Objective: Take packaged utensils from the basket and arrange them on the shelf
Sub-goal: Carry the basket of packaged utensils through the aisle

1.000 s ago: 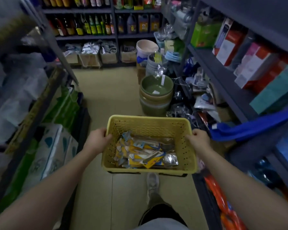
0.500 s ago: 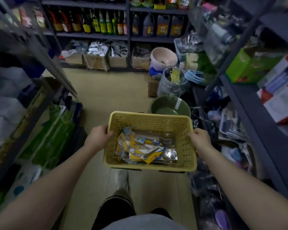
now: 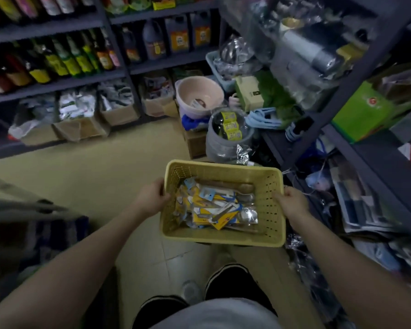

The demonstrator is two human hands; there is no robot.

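I hold a yellow perforated plastic basket [image 3: 268,210] in front of me, above the aisle floor. My left hand [image 3: 151,199] grips its left rim and my right hand [image 3: 292,203] grips its right rim. Inside lie several packaged utensils [image 3: 214,206] in clear wrappers with yellow and blue cards, and a wooden spoon [image 3: 226,185] rests along the far side. The dark metal shelf [image 3: 370,160] rises on my right, crowded with wrapped goods.
A pink basin [image 3: 199,96] and a grey wrapped bucket [image 3: 228,138] stand on the floor ahead. Bottles [image 3: 67,58] line the back shelves over cardboard boxes [image 3: 81,127]. A rack edge [image 3: 22,205] juts in at left. Tan floor [image 3: 93,172] lies between.
I have walked forward down the aisle with the basket still in both hands. The view has swung right and the back shelves are closer; the green bowl has passed behind the basket.
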